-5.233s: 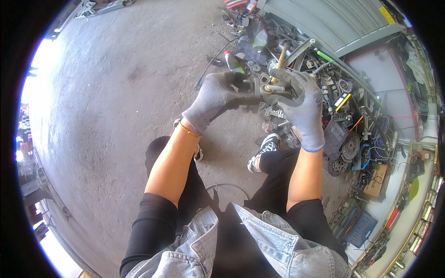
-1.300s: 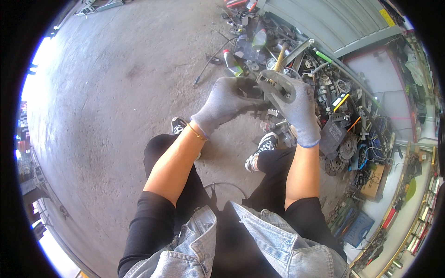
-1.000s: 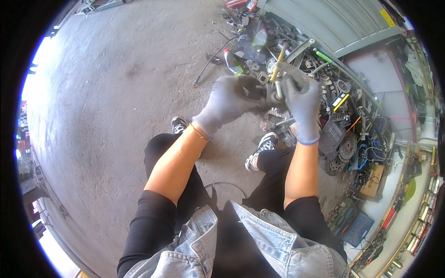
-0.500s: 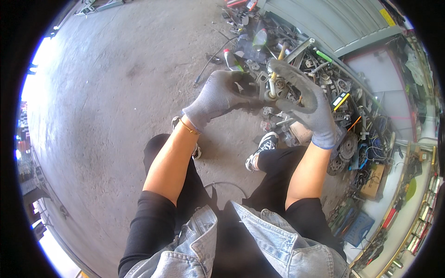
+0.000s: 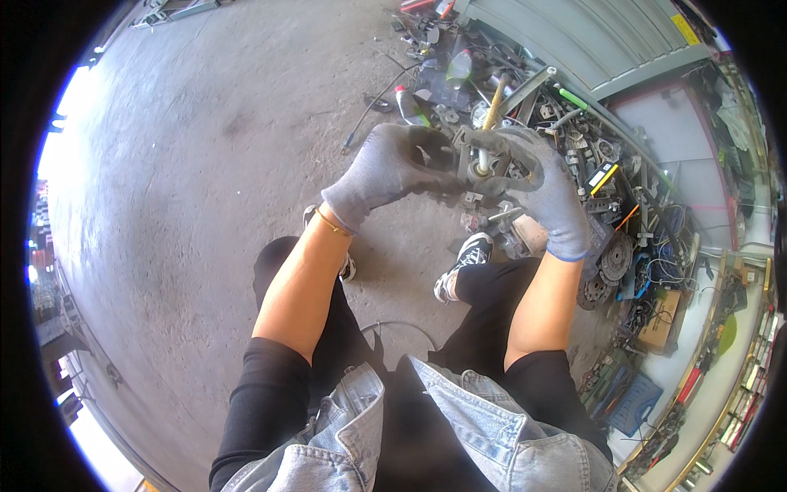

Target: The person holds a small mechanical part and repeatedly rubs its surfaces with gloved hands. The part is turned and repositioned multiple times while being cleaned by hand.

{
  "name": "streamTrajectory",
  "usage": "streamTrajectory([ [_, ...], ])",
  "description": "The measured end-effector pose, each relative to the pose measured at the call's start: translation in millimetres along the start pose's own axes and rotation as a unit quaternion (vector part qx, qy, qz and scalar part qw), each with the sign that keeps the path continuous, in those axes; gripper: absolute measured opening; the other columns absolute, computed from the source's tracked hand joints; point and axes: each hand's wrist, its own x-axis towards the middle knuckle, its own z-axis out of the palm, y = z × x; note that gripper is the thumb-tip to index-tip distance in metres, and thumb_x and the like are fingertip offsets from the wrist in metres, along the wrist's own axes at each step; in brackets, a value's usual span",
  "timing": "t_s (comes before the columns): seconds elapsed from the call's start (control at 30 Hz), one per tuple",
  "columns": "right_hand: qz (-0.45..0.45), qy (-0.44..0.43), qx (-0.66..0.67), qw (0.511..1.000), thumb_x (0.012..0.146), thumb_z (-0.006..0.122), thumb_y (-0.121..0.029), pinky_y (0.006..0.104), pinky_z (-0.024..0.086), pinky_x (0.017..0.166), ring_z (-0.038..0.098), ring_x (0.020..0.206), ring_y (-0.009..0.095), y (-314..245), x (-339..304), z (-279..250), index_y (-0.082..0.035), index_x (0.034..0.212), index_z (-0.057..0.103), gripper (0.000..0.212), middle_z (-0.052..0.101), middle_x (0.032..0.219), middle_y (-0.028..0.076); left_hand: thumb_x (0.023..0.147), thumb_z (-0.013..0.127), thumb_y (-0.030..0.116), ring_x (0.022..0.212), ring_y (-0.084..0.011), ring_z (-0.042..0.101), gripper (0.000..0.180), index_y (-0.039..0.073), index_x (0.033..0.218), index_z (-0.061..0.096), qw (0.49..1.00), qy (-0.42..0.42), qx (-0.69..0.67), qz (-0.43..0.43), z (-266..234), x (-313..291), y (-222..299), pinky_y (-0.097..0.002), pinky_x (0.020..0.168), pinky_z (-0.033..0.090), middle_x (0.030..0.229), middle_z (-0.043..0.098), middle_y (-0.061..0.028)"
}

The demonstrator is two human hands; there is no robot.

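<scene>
Holding a dark metal part (image 5: pixel 470 174), upper centre of frame: left hand (image 5: pixel 387 168), in a grey glove with dark palm, fingers and thumb curled with a gap between them, tips closed on the part's left side.

Right hand (image 5: pixel 545 187), gloved alike: fingers bent over the part's upper right, thumb below, space between; whether they grip firmly cannot be told. Pale metal rod (image 5: pixel 482 157), with a ring at its lower end, visible between the hands.

Behind, upper centre to right of frame: heap of mixed parts (image 5: pixel 566 131), including a yellow stick (image 5: pixel 495 105), a red-capped bottle (image 5: pixel 407 107) and a round disc (image 5: pixel 616 259).

Lower right: cardboard box (image 5: pixel 661 320); blue case (image 5: pixel 633 403).

Centre, below the hands: patterned shoe (image 5: pixel 470 261), on grey concrete floor (image 5: pixel 205 176), which fills the left of frame.

Upper right: grey-green ribbed panel (image 5: pixel 586 41).
</scene>
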Motion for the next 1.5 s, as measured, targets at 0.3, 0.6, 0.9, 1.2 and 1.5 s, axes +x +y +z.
streamTrajectory([
  [0.3, -0.081, 0.087, -0.186, 0.975, 0.066, 0.087, -0.036, 0.0457, 0.048, 0.090, 0.063, 0.099, 0.031, 9.3, 12.6, 9.0, -0.020, 0.104, 0.079, 0.042, 0.068, 0.100, 0.007, 0.076, 0.091, 0.036, 0.075, -0.0127, 0.069, 0.054, -0.003, 0.110, 0.075, 0.994, 0.049, 0.096, 0.029, -2.5, 2.2, -1.3, -0.0294, 0.072, 0.057, 0.089, 0.077, -0.0088],
  [0.6, -0.032, 0.177, -0.288, 0.940, 0.066, 0.089, -0.037, 0.0464, 0.045, 0.083, 0.061, 0.089, 0.031, 3.0, 15.3, 37.3, -0.014, 0.076, 0.068, 0.033, 0.066, 0.083, 0.008, 0.078, 0.090, 0.006, 0.081, -0.0088, 0.067, 0.043, -0.005, 0.114, 0.069, 0.990, 0.128, 0.059, 0.011, 2.8, 10.7, -13.6, -0.0261, 0.070, 0.060, 0.096, 0.074, -0.0055],
  [0.9, 0.020, 0.002, -0.065, 0.998, 0.075, 0.087, -0.010, 0.0351, 0.052, 0.082, 0.067, 0.090, 0.019, 0.0, 13.4, 7.6, -0.001, 0.101, 0.077, 0.029, 0.073, 0.094, 0.008, 0.076, 0.091, 0.026, 0.077, -0.0111, 0.068, 0.045, -0.002, 0.106, 0.073, 0.988, 0.136, 0.068, 0.018, 5.0, 12.1, -18.3, -0.0294, 0.071, 0.057, 0.088, 0.075, -0.0067],
  [1.2, 0.098, -0.027, 0.231, 0.968, 0.067, 0.085, 0.009, 0.0296, 0.055, 0.095, 0.066, 0.109, 0.014, -0.6, 1.8, -6.1, 0.003, 0.129, 0.068, 0.065, 0.072, 0.120, 0.007, 0.074, 0.094, 0.033, 0.076, -0.0099, 0.066, 0.049, -0.001, 0.105, 0.076, 0.999, 0.010, 0.025, -0.032, 0.2, 2.8, 4.3, -0.0283, 0.072, 0.055, 0.087, 0.075, -0.0046],
  [1.5, 0.041, 0.033, 0.040, 0.998, 0.084, 0.078, 0.002, 0.0233, 0.056, 0.077, 0.066, 0.082, 0.008, -3.3, 10.0, 22.0, -0.004, 0.131, 0.069, 0.049, 0.074, 0.098, 0.005, 0.074, 0.093, 0.037, 0.079, -0.0111, 0.070, 0.054, -0.002, 0.107, 0.076, 0.999, 0.014, 0.040, -0.009, 13.8, 5.9, -0.8, -0.0294, 0.074, 0.056, 0.093, 0.078, -0.0077],
])
